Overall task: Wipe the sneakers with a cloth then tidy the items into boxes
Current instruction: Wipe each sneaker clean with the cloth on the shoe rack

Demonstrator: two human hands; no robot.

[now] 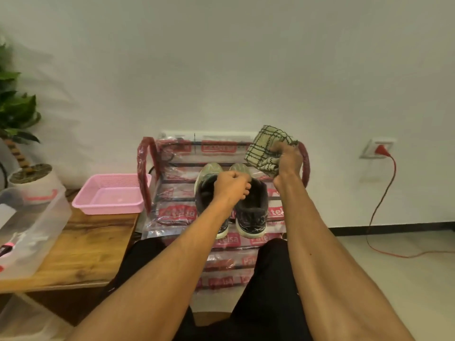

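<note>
Two dark sneakers [251,207] with pale soles stand side by side, heels toward me, on a plastic-wrapped red shoe rack [172,193]. My left hand [231,185] is closed over the inner collars of both sneakers, gripping them together. My right hand [288,158] is raised beside the rack's right end, holding a bunched beige cloth [266,148] with a dark grid pattern above the right sneaker's toe.
A pink plastic basket [110,193] sits on a wooden table [81,244] to the left, beside a clear plastic box [32,227] and a potted plant [27,168]. A red cable [379,193] runs from a wall socket down to the floor at right.
</note>
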